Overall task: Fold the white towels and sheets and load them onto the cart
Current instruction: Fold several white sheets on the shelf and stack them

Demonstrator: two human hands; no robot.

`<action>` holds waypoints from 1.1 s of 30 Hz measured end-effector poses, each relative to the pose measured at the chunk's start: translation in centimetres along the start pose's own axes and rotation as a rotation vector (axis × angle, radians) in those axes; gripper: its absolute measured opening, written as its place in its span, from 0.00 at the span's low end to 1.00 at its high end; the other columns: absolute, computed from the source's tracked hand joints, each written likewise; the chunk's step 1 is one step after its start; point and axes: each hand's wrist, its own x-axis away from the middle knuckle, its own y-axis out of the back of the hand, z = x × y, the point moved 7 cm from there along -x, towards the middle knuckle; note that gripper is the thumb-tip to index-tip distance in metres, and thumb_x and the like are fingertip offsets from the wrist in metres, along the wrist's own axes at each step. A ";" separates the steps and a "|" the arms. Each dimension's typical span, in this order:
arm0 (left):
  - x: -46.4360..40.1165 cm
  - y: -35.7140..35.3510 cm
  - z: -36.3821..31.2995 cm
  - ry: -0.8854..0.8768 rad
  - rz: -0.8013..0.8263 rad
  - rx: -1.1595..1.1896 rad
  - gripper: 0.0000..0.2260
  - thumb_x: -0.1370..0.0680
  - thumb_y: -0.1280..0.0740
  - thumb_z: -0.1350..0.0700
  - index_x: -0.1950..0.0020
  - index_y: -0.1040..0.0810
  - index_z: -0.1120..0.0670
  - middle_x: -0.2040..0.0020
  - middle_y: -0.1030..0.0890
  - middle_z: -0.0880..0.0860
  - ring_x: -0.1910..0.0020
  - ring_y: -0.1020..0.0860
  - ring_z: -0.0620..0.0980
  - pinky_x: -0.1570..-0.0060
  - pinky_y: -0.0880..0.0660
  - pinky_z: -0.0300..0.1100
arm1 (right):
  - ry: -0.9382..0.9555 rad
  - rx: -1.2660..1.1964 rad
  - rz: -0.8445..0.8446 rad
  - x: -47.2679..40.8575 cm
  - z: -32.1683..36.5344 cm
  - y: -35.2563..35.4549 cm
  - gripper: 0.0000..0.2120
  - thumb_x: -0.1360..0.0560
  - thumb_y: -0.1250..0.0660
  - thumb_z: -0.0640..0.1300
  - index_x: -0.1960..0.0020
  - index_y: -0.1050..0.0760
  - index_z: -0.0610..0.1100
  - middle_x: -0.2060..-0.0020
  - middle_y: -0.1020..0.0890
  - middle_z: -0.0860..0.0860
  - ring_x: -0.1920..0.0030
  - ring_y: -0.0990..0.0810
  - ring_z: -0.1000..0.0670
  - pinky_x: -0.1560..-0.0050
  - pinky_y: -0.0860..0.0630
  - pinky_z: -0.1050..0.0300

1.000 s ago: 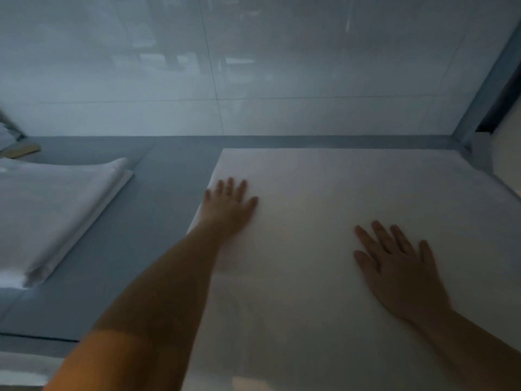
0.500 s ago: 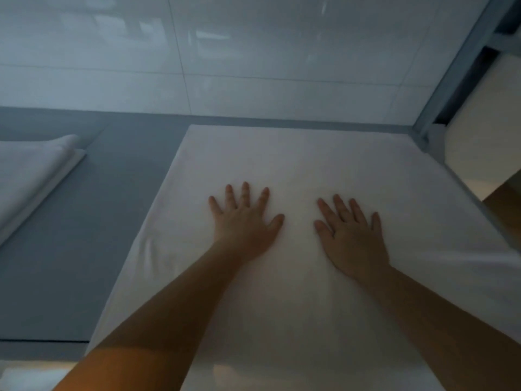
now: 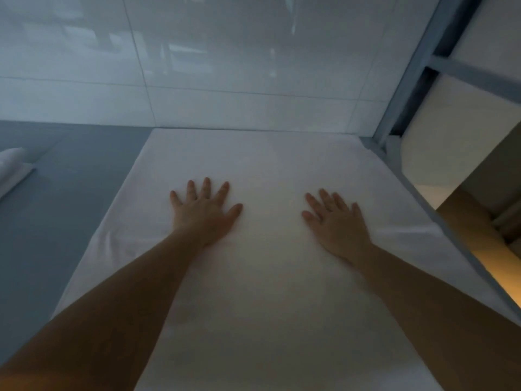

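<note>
Linen fills most of what I see: a white sheet (image 3: 262, 277), folded into a broad flat rectangle, lies on the grey worktop (image 3: 56, 227) with its far edge against the glossy white tiled wall (image 3: 225, 66) and its right edge along the worktop's rim. Both my hands lie palm down on it, side by side with a gap of bare cloth between them. My left hand (image 3: 204, 213) rests flat left of the middle, its fingers (image 3: 207, 187) straight and spread, thumb pointing toward the other hand. My right hand (image 3: 337, 224) rests flat to the right, its fingers (image 3: 327, 197) straight and slightly spread, holding nothing. Small wrinkles show in the cloth near its left edge, beside my left wrist. At the far left of the worktop, well apart from the sheet, the corner of another folded white bundle (image 3: 12, 170) shows. A grey metal frame (image 3: 414, 71) stands at the right, beyond the worktop's corner.
</note>
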 end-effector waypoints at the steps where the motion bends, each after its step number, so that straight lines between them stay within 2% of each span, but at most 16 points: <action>1: 0.0 0.2 -0.1 -0.005 -0.010 -0.014 0.33 0.27 0.61 0.28 0.24 0.53 0.38 0.21 0.51 0.49 0.23 0.53 0.59 0.31 0.55 0.67 | -0.063 0.009 -0.001 0.5 -3.0 0.1 0.26 0.20 0.58 0.63 0.23 0.56 0.61 0.22 0.53 0.54 0.23 0.53 0.48 0.26 0.54 0.41; 3: 0.6 1.3 -0.5 -0.041 -0.095 -0.033 0.27 0.23 0.54 0.33 0.26 0.40 0.41 0.24 0.39 0.52 0.25 0.43 0.58 0.32 0.48 0.64 | -0.204 -0.012 0.030 2.3 -9.1 0.2 0.27 0.20 0.60 0.63 0.23 0.57 0.60 0.22 0.53 0.52 0.23 0.53 0.47 0.26 0.53 0.41; 5: 2.0 3.0 -1.1 -0.089 -0.248 0.017 0.19 0.20 0.48 0.45 0.38 0.25 0.50 0.37 0.25 0.55 0.35 0.29 0.57 0.36 0.33 0.55 | -0.357 -0.057 0.090 4.6 -13.6 0.4 0.27 0.20 0.60 0.63 0.23 0.57 0.59 0.22 0.54 0.52 0.23 0.53 0.47 0.26 0.55 0.39; 7: 3.7 4.0 -3.1 -0.106 -0.288 0.041 0.13 0.20 0.45 0.54 0.45 0.22 0.55 0.44 0.21 0.56 0.42 0.25 0.57 0.43 0.29 0.50 | -0.479 -0.083 0.082 6.1 -14.9 1.1 0.26 0.19 0.59 0.60 0.23 0.54 0.55 0.22 0.51 0.49 0.23 0.52 0.44 0.27 0.55 0.35; 8: 4.6 3.8 -5.2 -0.150 -0.247 0.048 0.13 0.19 0.44 0.53 0.44 0.22 0.55 0.43 0.22 0.56 0.41 0.26 0.56 0.43 0.30 0.50 | -0.474 -0.086 0.060 6.5 -13.5 1.6 0.25 0.18 0.58 0.57 0.23 0.51 0.53 0.23 0.48 0.48 0.23 0.50 0.44 0.28 0.54 0.33; 10: 7.0 2.7 -11.6 -0.350 -0.105 0.111 0.17 0.18 0.47 0.49 0.33 0.28 0.50 0.33 0.28 0.54 0.33 0.32 0.53 0.36 0.36 0.53 | -0.265 -0.084 0.000 6.7 -7.1 1.7 0.23 0.18 0.54 0.51 0.23 0.47 0.50 0.23 0.46 0.49 0.24 0.49 0.45 0.28 0.51 0.33; 12: 9.6 1.3 -16.5 -0.483 0.057 0.121 0.22 0.17 0.51 0.47 0.23 0.43 0.48 0.23 0.42 0.50 0.24 0.45 0.51 0.28 0.49 0.59 | 0.011 -0.100 -0.024 7.5 0.2 0.9 0.24 0.18 0.51 0.50 0.22 0.49 0.53 0.22 0.48 0.53 0.23 0.51 0.50 0.27 0.54 0.37; 13: 10.0 0.8 -16.9 -0.463 0.086 0.099 0.23 0.17 0.52 0.47 0.22 0.48 0.46 0.21 0.48 0.48 0.23 0.50 0.51 0.28 0.55 0.60 | 0.073 -0.100 -0.037 7.9 2.2 0.7 0.24 0.18 0.51 0.50 0.23 0.49 0.54 0.22 0.48 0.54 0.23 0.51 0.51 0.27 0.55 0.40; 16: 9.5 0.1 -10.7 -0.244 0.053 0.033 0.25 0.20 0.56 0.38 0.22 0.55 0.41 0.21 0.54 0.45 0.22 0.57 0.52 0.28 0.60 0.62 | -0.047 -0.045 -0.044 7.7 0.5 0.3 0.25 0.19 0.54 0.59 0.23 0.52 0.59 0.22 0.51 0.55 0.23 0.53 0.49 0.26 0.56 0.40; 20: 10.2 0.0 1.5 0.057 0.026 -0.016 0.32 0.25 0.61 0.29 0.23 0.58 0.38 0.21 0.56 0.46 0.22 0.57 0.55 0.28 0.57 0.61 | -0.131 -0.025 0.021 8.1 -2.6 -0.4 0.29 0.22 0.58 0.66 0.24 0.56 0.61 0.22 0.54 0.55 0.23 0.55 0.47 0.26 0.56 0.38; 23: 12.4 0.3 8.6 0.234 0.051 0.008 0.33 0.25 0.60 0.29 0.23 0.57 0.40 0.21 0.56 0.47 0.22 0.56 0.55 0.27 0.56 0.60 | -0.148 -0.038 0.049 8.5 -2.3 -0.2 0.28 0.22 0.59 0.65 0.23 0.58 0.60 0.22 0.56 0.54 0.23 0.57 0.46 0.26 0.56 0.36; 26: 13.5 1.3 10.9 0.354 0.050 0.049 0.30 0.21 0.57 0.36 0.21 0.55 0.47 0.21 0.54 0.51 0.23 0.54 0.56 0.27 0.57 0.61 | -0.191 -0.092 0.069 9.2 -1.6 0.3 0.27 0.20 0.57 0.61 0.23 0.57 0.58 0.22 0.56 0.52 0.23 0.57 0.45 0.28 0.56 0.32; 28: 14.4 1.9 7.9 0.312 0.037 0.028 0.29 0.19 0.55 0.41 0.21 0.53 0.51 0.21 0.52 0.54 0.23 0.54 0.57 0.27 0.57 0.62 | -0.124 -0.110 0.068 10.6 0.7 0.6 0.26 0.19 0.56 0.59 0.23 0.54 0.58 0.22 0.54 0.52 0.23 0.56 0.45 0.30 0.55 0.29; 31: 17.3 1.2 -0.8 0.044 0.006 0.048 0.28 0.21 0.53 0.38 0.22 0.54 0.43 0.21 0.53 0.50 0.23 0.55 0.57 0.30 0.57 0.66 | 0.058 -0.061 -0.004 14.2 4.4 0.2 0.26 0.21 0.57 0.62 0.24 0.54 0.63 0.22 0.53 0.55 0.23 0.57 0.48 0.30 0.57 0.28; 33: 19.1 0.4 -4.4 -0.049 0.045 0.055 0.30 0.24 0.58 0.33 0.23 0.57 0.38 0.21 0.56 0.47 0.23 0.58 0.57 0.32 0.58 0.68 | 0.059 -0.030 0.027 15.7 4.3 -0.6 0.28 0.24 0.61 0.66 0.25 0.58 0.65 0.22 0.55 0.56 0.23 0.59 0.47 0.31 0.59 0.28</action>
